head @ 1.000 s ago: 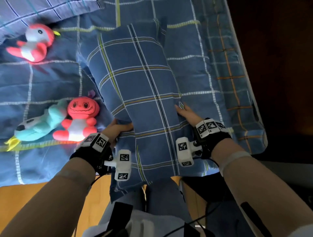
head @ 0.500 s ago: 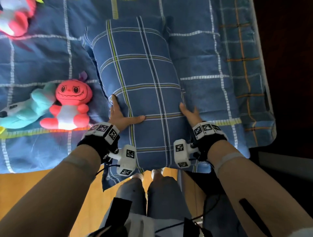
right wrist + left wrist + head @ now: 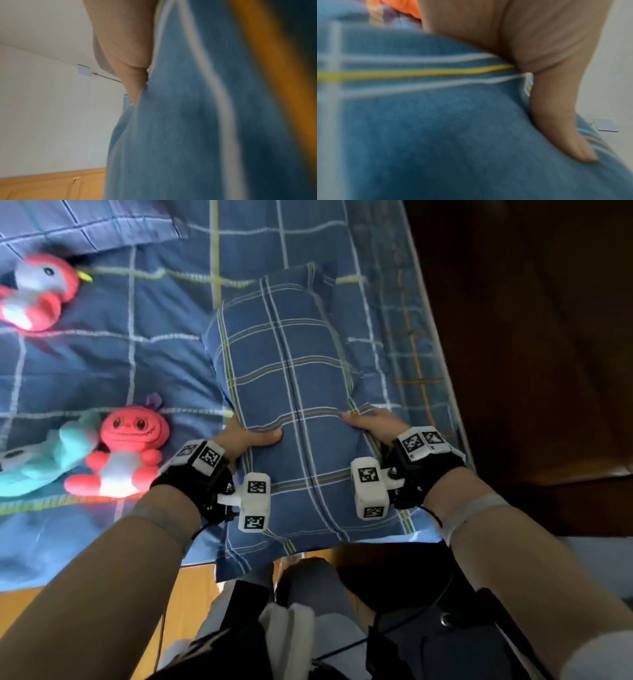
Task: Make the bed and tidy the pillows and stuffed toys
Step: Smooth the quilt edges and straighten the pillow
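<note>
Pillow [image 3: 301,419] in blue plaid is gripped at its two long sides near the person's end, its near end hanging past the edge of the bed [image 3: 102,371] over the wooden floor [image 3: 191,583], its far end on the quilt.

At far left lies a pink-and-grey bird toy [image 3: 34,292], just below a second pillow [image 3: 85,224] at the top corner. Nearer the person, a teal plush [image 3: 44,453] lies touching a red grinning plush [image 3: 126,453], which sits just beside the left wrist. A wide swing of the held pillow to that side could, in all likelihood, knock these two off the near edge.

The left hand [image 3: 246,436] holds the pillow's left side with the thumb pressed across the top; the left wrist view shows that thumb [image 3: 565,128] flat on the fabric, while the other fingers are tucked out of sight beneath. The right hand [image 3: 373,422] clamps the opposite side in the same way, thumb on top and fingers hidden; the right wrist view is too blurred to say more.

Both grips sit close to one end, so the far end may sag or drag and rumple the quilt. Slack cover fabric could slip between thumb and fingers. At right the bed ends beside a dark gap [image 3: 531,371]; a careless set-down there might let the pillow slide off.
</note>
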Available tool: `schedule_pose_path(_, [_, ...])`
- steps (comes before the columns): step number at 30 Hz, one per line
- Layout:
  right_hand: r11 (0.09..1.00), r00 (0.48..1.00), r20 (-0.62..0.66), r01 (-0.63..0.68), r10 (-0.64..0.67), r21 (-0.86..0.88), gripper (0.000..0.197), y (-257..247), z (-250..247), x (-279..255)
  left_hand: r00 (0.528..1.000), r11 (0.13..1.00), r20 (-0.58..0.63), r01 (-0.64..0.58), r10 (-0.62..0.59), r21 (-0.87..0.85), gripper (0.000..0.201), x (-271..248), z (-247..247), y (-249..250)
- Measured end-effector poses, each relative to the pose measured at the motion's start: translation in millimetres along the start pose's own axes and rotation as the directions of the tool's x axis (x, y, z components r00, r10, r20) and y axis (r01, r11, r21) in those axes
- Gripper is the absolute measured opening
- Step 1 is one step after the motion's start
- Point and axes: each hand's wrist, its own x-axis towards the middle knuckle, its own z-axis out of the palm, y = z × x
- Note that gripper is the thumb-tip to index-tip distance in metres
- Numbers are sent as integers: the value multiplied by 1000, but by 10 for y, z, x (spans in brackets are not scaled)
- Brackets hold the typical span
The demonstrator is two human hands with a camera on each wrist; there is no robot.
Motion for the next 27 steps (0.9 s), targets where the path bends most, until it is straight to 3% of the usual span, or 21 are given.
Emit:
schedule_pose_path(2, [994, 998, 47, 37, -32, -99, 72, -211, 87, -315, 997, 997, -52, 60, -57, 58, 61, -62, -102, -21])
schedule_pose_path(3, [989, 994, 91, 66, -54, -132, 58, -239, 160, -366, 990, 986, -106, 110, -97, 126, 60, -83, -156, -54])
schedule_pose_path(6, [969, 971, 239, 82, -24, -235, 54, -275, 575, -488, 944, 951, -208, 284, -255, 125, 35, -169, -293, -197])
schedule_pose_path(9, [999, 946, 324, 22, -5, -48, 53, -213, 1002, -484, 911, 934, -233, 356, -339, 32, 28, -318, -377, -267])
schedule_pose_path(12, [982, 905, 426, -78, -4, 174, 27, -208, 1103, -544, 903, 924, -242, 379, -355, 58, 50, -443, -624, -344])
schedule_pose_path(14, [940, 933, 360, -130, 9, 314, 13, -149, 967, -461, 889, 924, -276, 383, -365, 13, 64, -484, -797, -406])
schedule_pose_path(15, [920, 965, 263, -114, 13, 375, 15, -76, 895, -360, 891, 933, -287, 358, -351, -30, 56, -524, -836, -418])
schedule_pose_path(17, [928, 994, 66, -110, 92, 356, 43, 154, 942, -131, 900, 941, -277, 327, -337, -83, 48, -517, -844, -508])
schedule_pose_path(18, [947, 989, 38, -146, 141, 286, 61, 302, 1058, -57, 905, 939, -251, 335, -345, -82, 56, -518, -802, -546])
schedule_pose_path(20, [959, 970, 164, -211, 181, 189, 84, 599, 1372, 3, 904, 939, -252, 338, -344, -70, 74, -438, -789, -730])
schedule_pose_path(23, [945, 915, 349, -276, 203, 174, 74, 698, 1516, -130, 914, 934, -202, 358, -353, -12, 66, -588, -734, -714])
schedule_pose_path(25, [939, 922, 341, -268, 185, 214, 53, 606, 1280, -182, 897, 903, -146, 427, -417, 42, 47, -751, -665, -513])
schedule_pose_path(27, [934, 916, 352, -281, 192, 221, 59, 462, 1028, -206, 890, 890, -97, 453, -446, 59, 42, -796, -771, -443])
